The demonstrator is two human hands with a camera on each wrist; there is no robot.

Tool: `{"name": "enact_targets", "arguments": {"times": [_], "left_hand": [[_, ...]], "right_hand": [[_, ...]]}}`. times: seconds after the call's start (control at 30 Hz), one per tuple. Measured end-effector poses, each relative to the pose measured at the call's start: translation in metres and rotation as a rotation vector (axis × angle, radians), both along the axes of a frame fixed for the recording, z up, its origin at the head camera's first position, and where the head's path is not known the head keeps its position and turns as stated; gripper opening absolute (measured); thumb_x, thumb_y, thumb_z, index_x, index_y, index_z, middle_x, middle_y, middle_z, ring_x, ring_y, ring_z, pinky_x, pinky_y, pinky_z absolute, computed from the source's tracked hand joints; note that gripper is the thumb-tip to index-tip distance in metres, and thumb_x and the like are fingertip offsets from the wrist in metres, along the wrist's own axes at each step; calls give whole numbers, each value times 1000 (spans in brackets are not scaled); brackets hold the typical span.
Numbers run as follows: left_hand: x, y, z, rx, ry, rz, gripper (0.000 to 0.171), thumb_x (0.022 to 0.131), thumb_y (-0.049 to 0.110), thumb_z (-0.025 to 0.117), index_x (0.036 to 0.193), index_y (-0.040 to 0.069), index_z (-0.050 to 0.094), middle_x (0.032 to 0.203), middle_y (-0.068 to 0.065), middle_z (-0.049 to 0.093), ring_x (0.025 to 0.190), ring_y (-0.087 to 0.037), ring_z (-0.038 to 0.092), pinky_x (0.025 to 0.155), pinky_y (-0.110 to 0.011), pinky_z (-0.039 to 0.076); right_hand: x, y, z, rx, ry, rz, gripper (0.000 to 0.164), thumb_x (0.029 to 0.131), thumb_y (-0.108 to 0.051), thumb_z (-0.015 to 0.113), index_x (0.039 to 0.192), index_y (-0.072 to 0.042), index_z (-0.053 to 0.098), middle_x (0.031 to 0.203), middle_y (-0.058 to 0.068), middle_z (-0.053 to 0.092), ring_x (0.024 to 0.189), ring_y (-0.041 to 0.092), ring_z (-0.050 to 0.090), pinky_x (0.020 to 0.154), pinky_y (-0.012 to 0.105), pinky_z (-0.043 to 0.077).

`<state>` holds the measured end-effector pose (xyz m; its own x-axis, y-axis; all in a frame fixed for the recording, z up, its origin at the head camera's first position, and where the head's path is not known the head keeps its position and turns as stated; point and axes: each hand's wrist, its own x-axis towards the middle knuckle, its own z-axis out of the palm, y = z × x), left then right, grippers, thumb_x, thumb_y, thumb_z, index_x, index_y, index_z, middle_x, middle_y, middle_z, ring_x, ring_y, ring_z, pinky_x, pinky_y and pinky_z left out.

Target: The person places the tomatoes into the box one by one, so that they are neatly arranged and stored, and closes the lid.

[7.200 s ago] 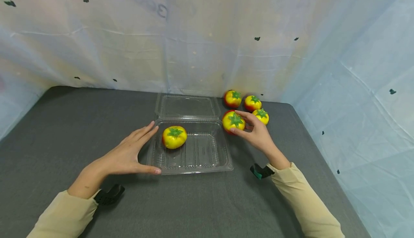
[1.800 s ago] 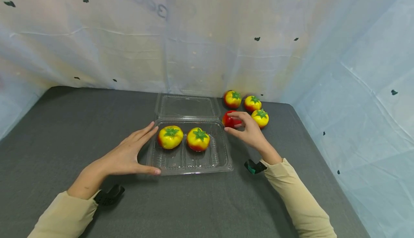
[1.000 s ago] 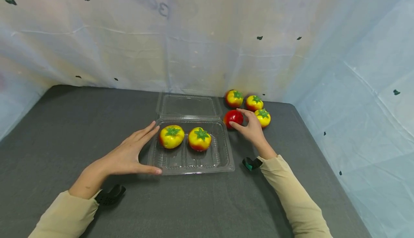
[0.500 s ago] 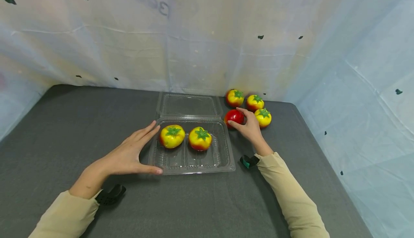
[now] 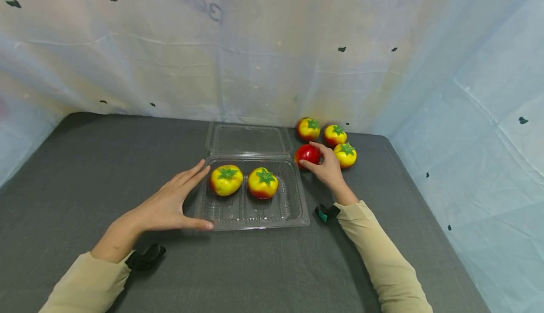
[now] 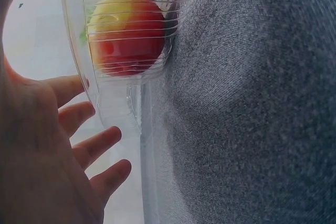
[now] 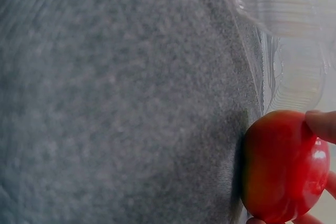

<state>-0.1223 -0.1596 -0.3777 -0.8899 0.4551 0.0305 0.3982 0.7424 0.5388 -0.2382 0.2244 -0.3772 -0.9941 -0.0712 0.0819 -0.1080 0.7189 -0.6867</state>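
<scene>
With its calyx out of sight, a red tomato (image 5: 307, 155) sits on the cloth beside the box's right back corner. My right hand (image 5: 329, 166) grips it between thumb and fingers; the right wrist view has its glossy side (image 7: 283, 166) close to the cloth. A clear plastic clamshell box (image 5: 255, 214) lies with its lid folded back. In its back row are two yellow-red tomatoes with green calyxes, a left one (image 5: 226, 180) and a right one (image 5: 263, 183). My left hand (image 5: 170, 204), fingers spread, touches the box's left rim.
Behind and right of the right hand stand three more yellow-red tomatoes: one at the back (image 5: 308, 129), one beside it (image 5: 335, 135) and one nearer (image 5: 345, 155). The table (image 5: 255, 270) has a dark grey cloth. Pale sheeting (image 5: 263, 67) rises behind and at the sides.
Since the oldest frame, the tomato then in the right hand has come to lie in the box. The right hand has gone back and closed on the red tomato. The left hand has stayed put.
</scene>
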Motion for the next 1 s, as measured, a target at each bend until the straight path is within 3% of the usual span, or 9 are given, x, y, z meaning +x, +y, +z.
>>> {"name": "enact_targets", "arguments": {"times": [0.37,1.0], "left_hand": [[-1,1,1,-13,-12,12,123,64,70,74,156,16,14,163,-5,2,142,-44,18,102,-73,20],[-3,-1,0,-8,-5,3,122,64,70,75,156,16,14,163,-3,2,142,-44,17,103,-72,20]], "right_hand": [[3,6,9,-98,20,-11,62,85,-23,74,140,-11,46,142,15,42,124,35,45,103,48,43],[11,11,32,-154,55,46,63,86,-23,74,141,-11,46,145,10,40,121,32,48,99,47,47]]}}
